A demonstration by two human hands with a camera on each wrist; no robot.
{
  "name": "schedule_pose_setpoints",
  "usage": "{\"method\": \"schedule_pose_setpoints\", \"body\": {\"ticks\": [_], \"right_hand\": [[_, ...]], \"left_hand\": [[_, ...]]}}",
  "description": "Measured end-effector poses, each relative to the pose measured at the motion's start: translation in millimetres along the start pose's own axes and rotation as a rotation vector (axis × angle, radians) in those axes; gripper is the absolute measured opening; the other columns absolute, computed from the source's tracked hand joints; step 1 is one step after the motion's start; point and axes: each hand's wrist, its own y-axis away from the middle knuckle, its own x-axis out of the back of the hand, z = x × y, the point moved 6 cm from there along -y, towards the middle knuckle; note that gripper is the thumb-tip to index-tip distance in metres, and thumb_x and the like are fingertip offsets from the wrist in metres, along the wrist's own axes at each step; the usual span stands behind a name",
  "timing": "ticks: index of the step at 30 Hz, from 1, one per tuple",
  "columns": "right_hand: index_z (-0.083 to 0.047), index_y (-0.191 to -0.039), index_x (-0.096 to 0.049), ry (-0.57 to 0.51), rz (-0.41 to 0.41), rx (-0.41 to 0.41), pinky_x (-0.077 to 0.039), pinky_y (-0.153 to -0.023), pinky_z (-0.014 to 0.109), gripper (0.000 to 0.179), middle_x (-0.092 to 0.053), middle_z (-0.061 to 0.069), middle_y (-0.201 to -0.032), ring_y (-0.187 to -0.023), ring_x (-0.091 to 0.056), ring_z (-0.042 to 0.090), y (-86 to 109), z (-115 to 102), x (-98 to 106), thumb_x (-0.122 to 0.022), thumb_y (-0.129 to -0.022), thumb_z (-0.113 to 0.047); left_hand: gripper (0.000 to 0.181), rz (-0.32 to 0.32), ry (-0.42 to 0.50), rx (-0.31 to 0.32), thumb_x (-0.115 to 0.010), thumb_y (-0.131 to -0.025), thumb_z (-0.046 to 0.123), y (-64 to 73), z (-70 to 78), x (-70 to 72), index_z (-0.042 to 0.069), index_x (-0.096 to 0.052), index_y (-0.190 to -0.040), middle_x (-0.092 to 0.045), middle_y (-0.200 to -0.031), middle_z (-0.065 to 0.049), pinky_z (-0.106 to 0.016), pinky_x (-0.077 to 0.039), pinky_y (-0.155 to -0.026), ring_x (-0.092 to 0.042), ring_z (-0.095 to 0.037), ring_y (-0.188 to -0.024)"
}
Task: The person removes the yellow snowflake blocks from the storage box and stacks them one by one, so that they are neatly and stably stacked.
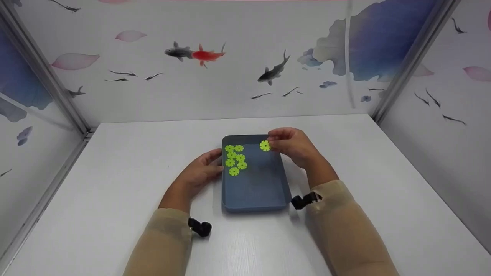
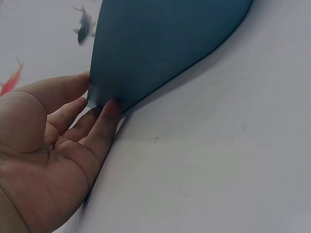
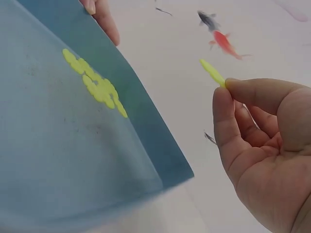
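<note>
Seven yellow discs (image 1: 238,157), bunched at ten o'clock inside the blue tray (image 1: 255,189), on the counter (image 1: 115,184). One disc (image 1: 263,146), at one o'clock, edge-pinched by the right hand (image 1: 294,147), I suppose to keep its face clear. Left hand (image 1: 199,170), holding the nine o'clock wall, likely for steadiness.

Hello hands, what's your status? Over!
Right hand pinches one yellow-green notched disc. Left hand holds blue tray. Seven discs lie inside. Nothing visibly blocking.

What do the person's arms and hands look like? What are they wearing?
The person wears long, plain tan sleeves, a left sleeve and a right sleeve. Each cuff has a small black gadget with a rounded end: a left gadget and a right gadget. The left hand and right hand are bare, without gloves.
</note>
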Motion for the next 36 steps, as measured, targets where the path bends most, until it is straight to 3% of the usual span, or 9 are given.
{"method": "schedule_pose_setpoints", "body": {"ticks": [9,17,25,30,36], "right_hand": [[-0.011,-0.129,-0.073,-0.063,0.109,-0.044,-0.063,-0.098,0.027,0.033,-0.074,0.008,-0.121,-0.111,-0.074,0.019,10.3,12.5,37.9,-0.08,-0.097,-0.013],[-0.008,-0.135,-0.068,-0.091,0.139,-0.082,-0.062,-0.099,0.025,0.039,-0.071,0.005,-0.122,-0.113,-0.072,0.016,11.6,34.6,68.0,-0.077,-0.097,-0.006],[-0.003,-0.145,-0.061,-0.106,0.185,-0.11,-0.061,-0.099,0.024,0.046,-0.07,0.004,-0.123,-0.117,-0.07,0.014,10.8,52.5,85.7,-0.073,-0.1,-0.006],[-0.003,-0.151,-0.056,-0.074,0.241,-0.169,-0.06,-0.098,0.021,0.049,-0.07,0.004,-0.127,-0.119,-0.068,0.014,11.8,66.5,95.6,-0.068,-0.103,-0.006],[-0.01,-0.148,-0.061,-0.042,0.289,-0.222,-0.056,-0.111,0.027,0.045,-0.066,0.01,-0.137,-0.128,-0.064,0.02,12.0,76.6,98.8,-0.07,-0.103,-0.01]], "left_hand": [[0.069,0.016,-0.008,0.008,-0.074,-0.095,-0.001,-1.0,-1.0,1.4,0.021,-0.053,-0.157,-0.042,-0.171,-0.001,-0.043,-0.042,-0.127,-0.045,-0.024,-0.157],[0.07,0.015,-0.005,0.015,-0.072,-0.096,-0.002,2.1,0.5,0.5,0.021,-0.05,-0.158,-0.038,-0.174,-0.002,-0.042,-0.045,-0.125,-0.044,-0.024,-0.157],[0.071,0.006,-0.014,0.01,-0.072,-0.096,-0.001,1.9,1.5,0.0,0.019,-0.048,-0.16,-0.036,-0.175,-0.003,-0.043,-0.042,-0.127,-0.041,-0.025,-0.159],[0.071,0.006,-0.022,0.01,-0.073,-0.096,0.0,1.1,0.8,0.5,0.02,-0.049,-0.159,-0.037,-0.174,-0.003,-0.043,-0.041,-0.127,-0.042,-0.026,-0.159],[0.071,0.013,-0.019,0.015,-0.074,-0.096,0.0,2.1,0.6,0.4,0.022,-0.05,-0.159,-0.04,-0.173,-0.002,-0.042,-0.042,-0.127,-0.045,-0.024,-0.157]]}}
